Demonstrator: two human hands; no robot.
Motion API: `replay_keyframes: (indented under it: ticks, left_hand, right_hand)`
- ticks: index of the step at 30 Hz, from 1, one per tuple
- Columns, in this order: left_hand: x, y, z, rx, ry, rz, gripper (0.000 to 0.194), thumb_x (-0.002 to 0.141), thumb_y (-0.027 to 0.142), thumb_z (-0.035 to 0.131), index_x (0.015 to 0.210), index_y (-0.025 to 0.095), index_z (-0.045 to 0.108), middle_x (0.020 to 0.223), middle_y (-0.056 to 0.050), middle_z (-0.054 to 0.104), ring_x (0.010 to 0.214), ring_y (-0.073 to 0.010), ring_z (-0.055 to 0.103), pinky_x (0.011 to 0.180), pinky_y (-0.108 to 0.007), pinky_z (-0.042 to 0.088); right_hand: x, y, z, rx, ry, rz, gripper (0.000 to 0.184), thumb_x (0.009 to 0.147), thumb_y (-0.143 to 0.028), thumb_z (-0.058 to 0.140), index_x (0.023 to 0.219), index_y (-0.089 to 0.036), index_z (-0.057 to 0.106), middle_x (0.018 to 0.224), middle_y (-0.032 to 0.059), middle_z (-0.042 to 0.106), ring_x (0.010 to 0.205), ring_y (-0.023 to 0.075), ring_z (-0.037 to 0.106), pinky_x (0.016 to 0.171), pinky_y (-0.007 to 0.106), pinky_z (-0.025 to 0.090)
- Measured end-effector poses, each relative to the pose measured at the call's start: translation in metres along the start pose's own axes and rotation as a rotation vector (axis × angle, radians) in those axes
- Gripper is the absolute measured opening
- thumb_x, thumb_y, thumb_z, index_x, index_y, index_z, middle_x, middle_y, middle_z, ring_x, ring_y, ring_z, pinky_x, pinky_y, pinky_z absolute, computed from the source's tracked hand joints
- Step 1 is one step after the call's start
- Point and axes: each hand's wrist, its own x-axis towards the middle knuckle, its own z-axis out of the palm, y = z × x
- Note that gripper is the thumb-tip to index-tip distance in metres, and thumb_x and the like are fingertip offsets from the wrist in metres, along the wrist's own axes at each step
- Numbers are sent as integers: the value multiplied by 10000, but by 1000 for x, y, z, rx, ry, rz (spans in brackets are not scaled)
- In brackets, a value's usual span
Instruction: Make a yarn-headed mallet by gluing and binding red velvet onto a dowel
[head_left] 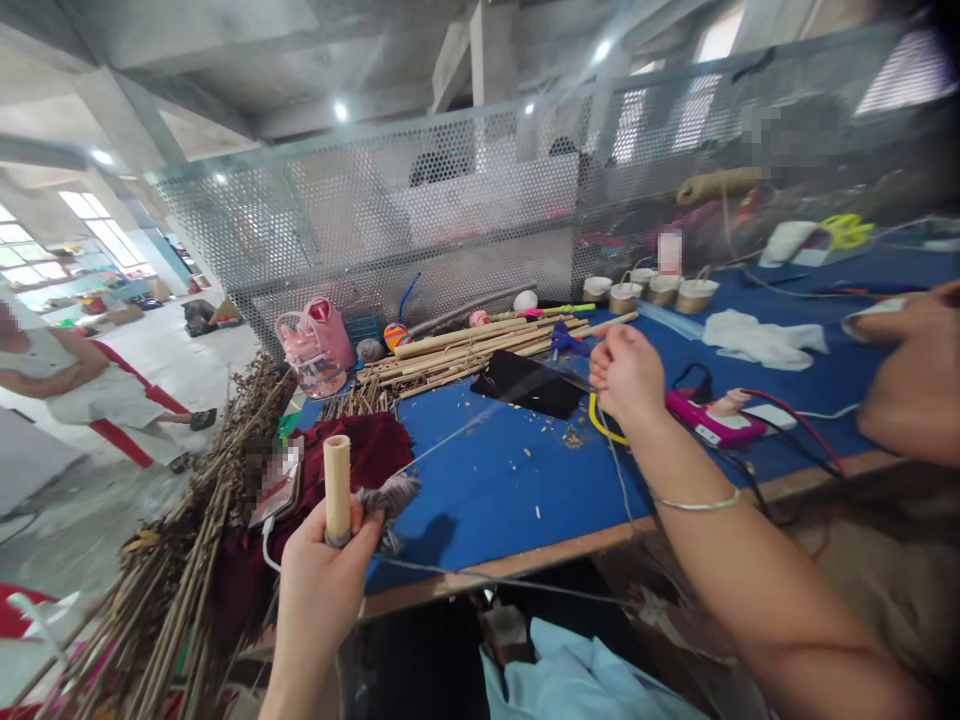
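Observation:
My left hand (324, 580) is closed round a pale bamboo tube (337, 485), which stands nearly upright above the fist. Grey yarn (390, 497) is wrapped and bunched beside the tube at my fingers. From that bunch a thin strand stretches up and right across the table to my right hand (628, 372). The fingers of my right hand are pinched together on the strand, and a loose length of it hangs below. Another strand runs along the table's front edge. Behind my right hand lie a black cloth (525, 384) and a yellow ring-shaped handle (604, 420), partly hidden.
Bamboo sticks (465, 345) lie across the blue table (480, 495). Dried stalks (191, 560) and dark red cloth (367, 450) are at left. A magenta power strip (716, 418) with cables sits right, near a co-worker's arm (911, 375). Several small pots (696, 295) stand behind.

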Motion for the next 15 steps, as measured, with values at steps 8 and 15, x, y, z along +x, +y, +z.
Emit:
replay_keyframes:
  ticks: [8,15]
  left_hand:
    - [-6,6,8,-56,-329,53,271,677,282,654,597,196,410,575,50,387,544,-98,353,515,-218,317]
    - [-8,1,-5,-56,-234,62,287,677,287,668,595,198,407,616,23,438,586,-117,405,537,-230,353]
  right_hand:
    - [-104,-20,49,-362,-1007,-475,641,711,-316,629,1317,-177,470,1340,144,479,1293,288,372,1047,461,289]
    - [-61,-15,45,230,-909,46,303,832,-470,540,744,-180,553,512,-63,373,421,63,285,427,198,266]
